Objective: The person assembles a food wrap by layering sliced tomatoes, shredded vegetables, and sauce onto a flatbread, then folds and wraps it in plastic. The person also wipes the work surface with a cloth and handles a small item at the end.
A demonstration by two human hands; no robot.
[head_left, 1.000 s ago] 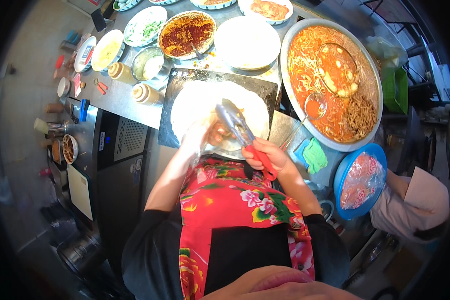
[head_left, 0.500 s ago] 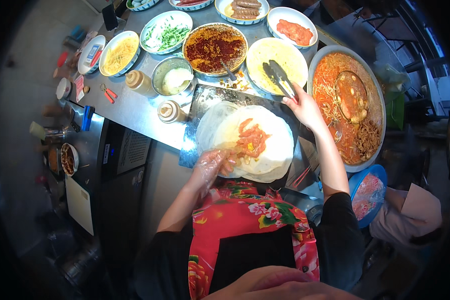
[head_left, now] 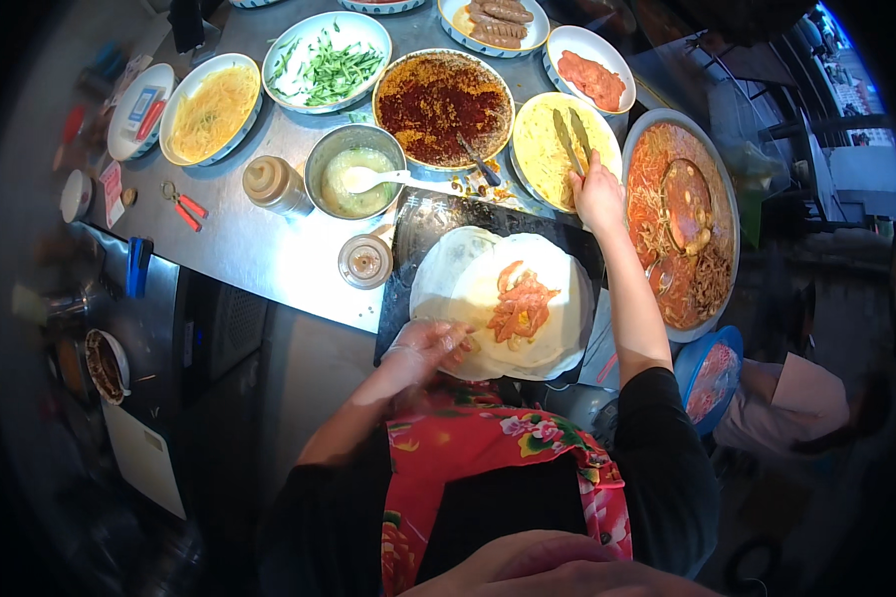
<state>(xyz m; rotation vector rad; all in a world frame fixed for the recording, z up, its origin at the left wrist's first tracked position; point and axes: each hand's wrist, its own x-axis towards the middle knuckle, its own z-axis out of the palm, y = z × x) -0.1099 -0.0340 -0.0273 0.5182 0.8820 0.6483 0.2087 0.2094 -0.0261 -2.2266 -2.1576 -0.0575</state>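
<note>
Two hands work a steel counter (head_left: 269, 254) crowded with bowls: the left hand (head_left: 430, 343) lies with fingers spread on the rim of a thin white wrap (head_left: 513, 303), apparently to pin it flat, while the right hand (head_left: 597, 194) pinches metal tongs (head_left: 570, 139) over a bowl of pale shreds (head_left: 553, 149). Orange filling (head_left: 521, 306) sits at the wrap's centre.

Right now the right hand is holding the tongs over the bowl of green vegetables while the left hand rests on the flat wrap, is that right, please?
Not quite: in the head view the right hand holds the tongs over the bowl of pale yellow shreds, not the greens. The left hand does rest on the flat wrap.
</note>
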